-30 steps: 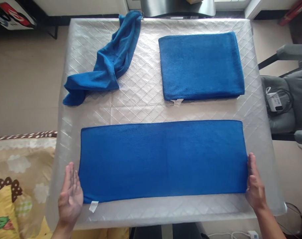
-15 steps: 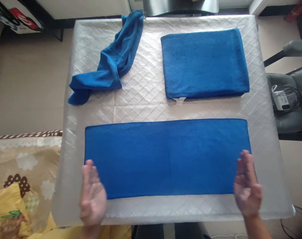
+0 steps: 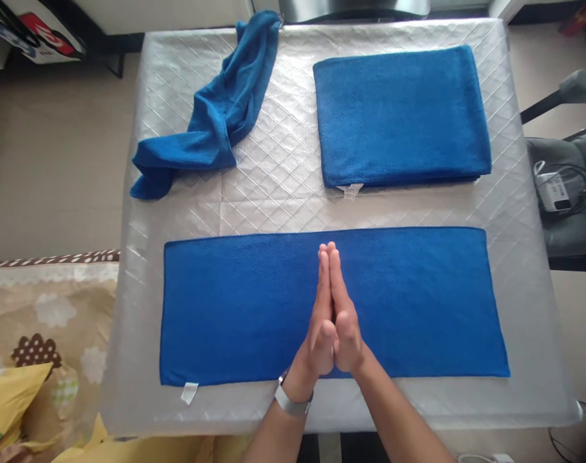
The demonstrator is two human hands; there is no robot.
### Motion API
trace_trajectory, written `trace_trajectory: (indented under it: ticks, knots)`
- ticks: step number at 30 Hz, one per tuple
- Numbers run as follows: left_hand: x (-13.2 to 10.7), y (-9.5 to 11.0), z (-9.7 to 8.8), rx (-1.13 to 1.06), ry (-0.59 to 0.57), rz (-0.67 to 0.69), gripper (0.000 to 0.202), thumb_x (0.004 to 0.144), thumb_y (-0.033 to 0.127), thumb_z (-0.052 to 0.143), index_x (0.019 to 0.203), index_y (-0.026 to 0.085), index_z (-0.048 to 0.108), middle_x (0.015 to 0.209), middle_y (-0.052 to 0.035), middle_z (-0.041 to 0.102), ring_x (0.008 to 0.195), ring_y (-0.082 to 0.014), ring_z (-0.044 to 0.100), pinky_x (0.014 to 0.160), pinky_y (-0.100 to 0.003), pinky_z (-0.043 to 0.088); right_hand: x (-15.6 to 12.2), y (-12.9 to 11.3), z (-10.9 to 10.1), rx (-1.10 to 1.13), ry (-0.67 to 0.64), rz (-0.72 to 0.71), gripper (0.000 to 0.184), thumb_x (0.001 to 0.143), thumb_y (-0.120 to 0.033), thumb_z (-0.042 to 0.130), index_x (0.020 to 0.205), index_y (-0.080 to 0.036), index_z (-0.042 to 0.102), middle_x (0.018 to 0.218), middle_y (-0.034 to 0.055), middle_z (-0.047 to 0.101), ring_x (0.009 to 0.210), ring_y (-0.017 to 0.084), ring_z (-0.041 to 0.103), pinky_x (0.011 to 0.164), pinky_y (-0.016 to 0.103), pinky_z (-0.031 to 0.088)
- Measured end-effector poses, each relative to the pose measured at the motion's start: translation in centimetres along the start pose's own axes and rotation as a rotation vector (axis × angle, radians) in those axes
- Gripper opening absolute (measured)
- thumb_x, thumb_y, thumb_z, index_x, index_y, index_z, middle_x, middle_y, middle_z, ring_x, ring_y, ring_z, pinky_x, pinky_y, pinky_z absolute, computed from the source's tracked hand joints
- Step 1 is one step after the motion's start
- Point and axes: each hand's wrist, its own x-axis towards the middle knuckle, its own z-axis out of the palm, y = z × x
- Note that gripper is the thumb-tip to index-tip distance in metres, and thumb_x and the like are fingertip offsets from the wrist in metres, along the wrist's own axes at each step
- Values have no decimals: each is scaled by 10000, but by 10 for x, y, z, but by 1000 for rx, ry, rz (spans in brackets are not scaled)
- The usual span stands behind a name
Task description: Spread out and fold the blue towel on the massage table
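Pressing left hand [image 3: 321,341] and right hand [image 3: 349,331] together, palm to palm with fingers straight, above the middle of the long blue towel [image 3: 403,302] on the near half of the silver-covered bench [image 3: 273,186]. Marked at the near left edge by a white label [image 3: 190,393], too small to read; spread flat and smooth, nearer than the folded blue towel [image 3: 403,119]. Partly hidden beneath hands and forearms, with contact impossible to tell.

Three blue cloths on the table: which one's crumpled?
The back-left cloth: it lies bunched and twisted, while the back-right cloth is a neat rectangle and the front cloth lies flat.
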Motion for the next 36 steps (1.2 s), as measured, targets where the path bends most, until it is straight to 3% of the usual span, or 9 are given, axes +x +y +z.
trace_trajectory:
  ticks: [3,6,12,17,21,27,30,33,36]
  knots:
    - [4,-21,-9,69,-16,0,756,951,761,249,1616,403,218,1725,111,88,1579,-230,-67,1315,-430,54,-1,23,-1,-18,7,53,657,1037,-631,252,1637,-395,128,1719,-110,59,1581,240,25,1305,540,80]
    - [6,-30,-12,110,-42,-29,753,968,735,241,1624,367,213,1729,73,99,1578,-227,-78,1312,-430,34,-2,33,-1,-19,27,86,665,1038,-628,233,1642,-374,122,1720,-101,55,1581,230,31,1308,521,82]
    - [12,-22,-14,59,-39,-59,744,987,707,232,1630,334,196,1732,42,77,1588,-236,-22,1310,-442,37,-1,30,-1,39,48,155,659,1037,-634,247,1638,-373,170,1718,-99,80,1582,218,42,1309,490,73]
    - [19,-8,-41,-83,-141,-70,884,907,826,97,1596,324,329,1716,47,180,1590,-230,21,1310,-424,20,4,30,-20,218,121,208,653,1024,-659,245,1616,-383,263,1705,-102,171,1579,192,78,1307,476,74]
    - [17,9,-80,-109,-25,-49,959,855,887,116,1523,303,479,1686,17,293,1589,-238,71,1310,-416,43,6,24,-63,321,311,224,687,977,-730,250,1521,-368,465,1656,-79,339,1567,187,168,1302,493,73]
    - [8,45,-140,-177,441,-15,986,826,906,275,1432,191,581,1631,-87,411,1571,-248,187,1289,-383,215,-8,4,-157,311,657,290,745,909,-770,305,1341,-283,666,1539,40,532,1501,255,363,1282,503,206]
    - [8,64,-165,-132,606,15,970,823,908,298,1392,185,604,1603,-53,461,1565,-221,209,1268,-322,273,-17,-7,-199,201,767,278,702,909,-726,332,1298,-278,707,1524,45,546,1498,263,363,1246,410,308]
    - [10,76,-188,-50,657,43,944,821,923,247,1340,236,635,1556,34,524,1564,-197,208,1252,-282,306,-21,-15,-225,138,820,273,636,899,-697,364,1225,-311,749,1497,5,574,1516,253,315,1215,345,342]
    - [13,81,-204,-32,661,23,905,810,933,257,1298,280,649,1489,64,592,1563,-197,210,1250,-318,329,-21,-18,-235,97,826,261,610,897,-690,357,1172,-336,771,1482,-18,588,1521,243,291,1198,329,350]
